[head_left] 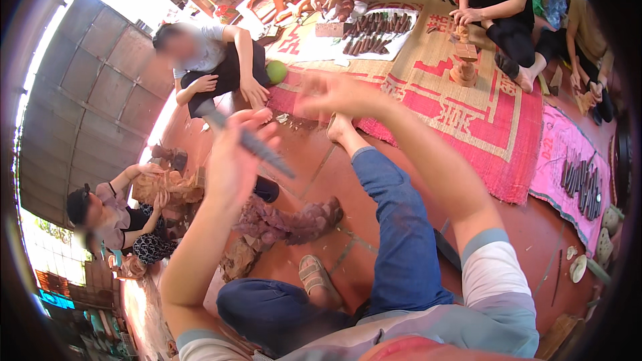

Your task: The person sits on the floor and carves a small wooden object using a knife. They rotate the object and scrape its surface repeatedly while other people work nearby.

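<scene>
My left hand (231,160) is raised in front of me, holding a long grey tapered tool (257,147) that slants down to the right across the fingers. It looks like a chisel or a file, but blur hides which. My right hand (341,95) is lifted further right with its fingers stretched out and nothing visible in them; motion smears it. Below the hands, on the tiled floor beside my bent legs, lies a knobbly carved piece of reddish-brown wood (287,222). A paler carved lump (241,259) adjoins its near end.
A red-and-straw mat (461,140) spreads ahead, bearing a carved wooden figure (463,70) and a white cloth with several dark tools (374,32). More tools (582,187) lie on a pink cloth at right. People sit around; one at left handles carved wood (170,187). A green ball (275,72) rests nearby.
</scene>
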{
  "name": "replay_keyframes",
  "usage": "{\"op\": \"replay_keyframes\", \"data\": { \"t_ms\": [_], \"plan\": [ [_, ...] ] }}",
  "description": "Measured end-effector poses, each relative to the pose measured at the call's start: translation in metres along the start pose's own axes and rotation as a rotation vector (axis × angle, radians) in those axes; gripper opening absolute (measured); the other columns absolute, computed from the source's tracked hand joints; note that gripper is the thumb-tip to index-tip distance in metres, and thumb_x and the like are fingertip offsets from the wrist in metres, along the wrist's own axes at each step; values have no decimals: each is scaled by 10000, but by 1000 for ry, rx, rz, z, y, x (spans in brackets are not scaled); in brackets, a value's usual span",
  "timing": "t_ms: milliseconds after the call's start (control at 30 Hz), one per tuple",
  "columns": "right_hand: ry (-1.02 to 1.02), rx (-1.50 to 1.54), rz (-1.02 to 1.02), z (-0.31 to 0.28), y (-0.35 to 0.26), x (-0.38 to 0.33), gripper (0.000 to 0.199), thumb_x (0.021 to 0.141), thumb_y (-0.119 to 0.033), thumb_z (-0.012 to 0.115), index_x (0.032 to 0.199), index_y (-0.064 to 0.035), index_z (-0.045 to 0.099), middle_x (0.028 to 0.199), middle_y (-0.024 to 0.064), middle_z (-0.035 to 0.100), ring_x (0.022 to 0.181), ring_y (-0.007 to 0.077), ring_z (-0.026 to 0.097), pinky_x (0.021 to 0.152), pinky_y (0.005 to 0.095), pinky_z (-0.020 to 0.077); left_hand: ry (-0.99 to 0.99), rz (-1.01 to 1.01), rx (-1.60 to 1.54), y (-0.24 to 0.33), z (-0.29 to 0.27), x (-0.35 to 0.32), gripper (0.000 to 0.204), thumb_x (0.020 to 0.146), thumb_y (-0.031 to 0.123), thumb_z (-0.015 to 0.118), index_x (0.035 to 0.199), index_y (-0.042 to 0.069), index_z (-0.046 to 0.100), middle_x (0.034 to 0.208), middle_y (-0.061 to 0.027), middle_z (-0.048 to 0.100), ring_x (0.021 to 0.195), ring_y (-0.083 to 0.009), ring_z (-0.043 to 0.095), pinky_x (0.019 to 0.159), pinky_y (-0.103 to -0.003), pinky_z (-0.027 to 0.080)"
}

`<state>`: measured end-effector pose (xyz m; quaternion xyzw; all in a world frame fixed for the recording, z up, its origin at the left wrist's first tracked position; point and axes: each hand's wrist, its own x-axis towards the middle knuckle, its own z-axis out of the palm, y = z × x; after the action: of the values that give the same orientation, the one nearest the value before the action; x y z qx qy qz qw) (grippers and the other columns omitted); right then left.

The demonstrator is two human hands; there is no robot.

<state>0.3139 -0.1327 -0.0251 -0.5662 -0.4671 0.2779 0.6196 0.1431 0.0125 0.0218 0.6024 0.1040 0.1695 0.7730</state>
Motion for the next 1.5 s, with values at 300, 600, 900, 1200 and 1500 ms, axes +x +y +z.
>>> {"op": "replay_keyframes", "data": {
  "t_ms": [300,600,900,1200,1500],
  "plan": [
    [492,-759,250,-57,23,57,315,767,-382,609,852,-88,682,785,95,671,820,259,637,763,371,484,173,61,29,36,-57,-97,273,980,285,345,1068,65,482,724,16,452,432,-42,310,398,-188,248],
    [486,-972,40,-45,54,46,228,755,-200,586,936,-87,666,874,147,655,855,296,622,765,381,484,193,7,34,24,-99,-96,291,971,278,370,1063,34,498,737,-9,477,441,-56,327,423,-200,268],
    [510,-610,152,7,169,-24,232,778,-196,559,929,-45,651,827,179,636,802,328,617,724,403,479,143,-85,45,14,-101,-101,292,974,267,367,1064,26,505,734,-18,485,446,-55,337,423,-202,266],
    [554,-641,312,53,240,-73,224,763,-132,607,960,-30,638,879,156,625,768,268,615,734,354,483,151,-99,54,14,-101,-105,304,975,275,357,1061,20,498,735,-23,484,448,-57,327,419,-205,256],
    [613,-581,196,43,264,-77,189,754,-145,593,901,-53,668,851,209,619,821,365,603,740,429,476,103,-112,-37,11,-108,-105,295,974,284,353,1072,41,489,745,-13,493,458,-55,335,422,-197,260]
  ]
}}
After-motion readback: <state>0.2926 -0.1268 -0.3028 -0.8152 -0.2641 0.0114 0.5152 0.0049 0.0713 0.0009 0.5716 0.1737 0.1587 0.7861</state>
